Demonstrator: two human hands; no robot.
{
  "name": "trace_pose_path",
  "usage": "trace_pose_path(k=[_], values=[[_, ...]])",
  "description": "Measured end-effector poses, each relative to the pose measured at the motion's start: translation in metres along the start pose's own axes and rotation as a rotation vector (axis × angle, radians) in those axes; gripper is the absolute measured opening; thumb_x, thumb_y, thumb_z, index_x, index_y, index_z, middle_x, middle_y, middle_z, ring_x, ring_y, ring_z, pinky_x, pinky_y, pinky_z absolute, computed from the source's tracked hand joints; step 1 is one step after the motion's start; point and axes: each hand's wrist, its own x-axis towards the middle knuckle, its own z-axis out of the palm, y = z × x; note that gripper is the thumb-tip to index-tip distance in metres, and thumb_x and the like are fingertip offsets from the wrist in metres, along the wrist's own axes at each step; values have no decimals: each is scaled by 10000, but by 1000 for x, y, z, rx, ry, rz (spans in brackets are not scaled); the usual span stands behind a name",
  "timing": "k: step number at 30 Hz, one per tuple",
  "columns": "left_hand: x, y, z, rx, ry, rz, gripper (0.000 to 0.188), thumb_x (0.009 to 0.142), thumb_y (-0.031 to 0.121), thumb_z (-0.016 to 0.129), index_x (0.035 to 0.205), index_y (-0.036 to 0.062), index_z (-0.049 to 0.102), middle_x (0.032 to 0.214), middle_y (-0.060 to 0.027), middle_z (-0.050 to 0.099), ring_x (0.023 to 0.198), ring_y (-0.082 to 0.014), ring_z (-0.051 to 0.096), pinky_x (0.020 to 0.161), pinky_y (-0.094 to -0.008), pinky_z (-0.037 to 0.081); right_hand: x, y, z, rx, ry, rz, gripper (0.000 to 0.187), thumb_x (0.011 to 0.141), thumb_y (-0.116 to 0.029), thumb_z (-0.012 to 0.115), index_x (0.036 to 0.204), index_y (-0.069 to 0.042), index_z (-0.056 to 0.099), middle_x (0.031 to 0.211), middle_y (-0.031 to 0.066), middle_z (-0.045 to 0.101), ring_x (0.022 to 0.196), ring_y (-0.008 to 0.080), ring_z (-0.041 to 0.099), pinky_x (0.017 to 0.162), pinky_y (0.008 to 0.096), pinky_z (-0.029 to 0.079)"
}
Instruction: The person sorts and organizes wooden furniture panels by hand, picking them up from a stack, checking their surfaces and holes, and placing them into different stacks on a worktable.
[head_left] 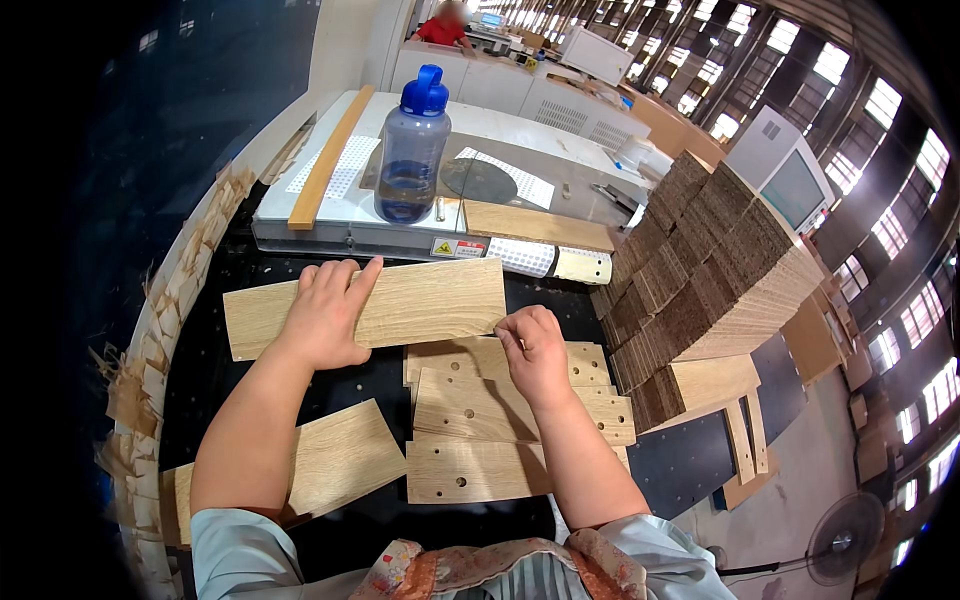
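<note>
A long pale wood-grain board [430,300] lies crosswise in front of me above the black work surface. My left hand [328,310] spans its left half, fingers at the far edge and thumb by the near edge, gripping it. At the board's near right corner is my right hand [535,350], its fingers closed in a pinch. Whatever is between those fingertips is hidden. Below the right hand are several overlapping boards with drilled holes [480,410]. Another plain board [345,455] lies at an angle beneath my left forearm.
A tall stack of boards [700,270] rises at the right. Behind the board, a blue-capped water bottle [408,170] and a wooden strip [335,155] sit on a white machine top [280,215]. A fan [840,540] stands lower right; a person in red [443,30] is far off.
</note>
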Motion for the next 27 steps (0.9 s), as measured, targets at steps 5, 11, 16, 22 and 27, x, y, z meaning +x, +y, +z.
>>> trace_pose_path(k=[5,11,16,22,27], values=[[1,-1,-1,-1,-28,5,1044,497,225,787,1418,76,319,1210,-147,447,1165,-309,409,1010,-418,278,-4,4,3,103,-39,113,120,751,15,666,782,-31,560,814,109,548,782,294,535,703,359,456],[0,-4,3,-14,-20,-14,1071,488,234,791,1427,82,300,1205,-144,447,1160,-309,410,1007,-421,283,-14,13,3,195,79,219,100,827,13,619,795,-18,530,783,80,534,727,197,536,648,293,449],[-1,-7,5,-18,6,-29,1079,485,235,791,1430,80,293,1198,-141,449,1157,-309,412,1004,-422,285,-28,42,0,554,246,539,74,888,3,580,843,-32,532,831,9,563,731,96,572,663,240,496],[0,-7,6,9,4,-22,1086,466,230,798,1418,73,299,1211,-147,442,1164,-316,409,1009,-434,280,-22,61,-18,213,232,486,407,752,97,601,1127,-63,587,1162,86,591,1093,216,551,931,331,440],[0,-4,4,42,3,1,1068,484,232,799,1421,77,310,1195,-144,452,1143,-303,420,994,-423,287,-8,15,-14,-6,21,-42,262,712,18,690,954,-74,655,976,92,622,964,294,561,861,375,452]])
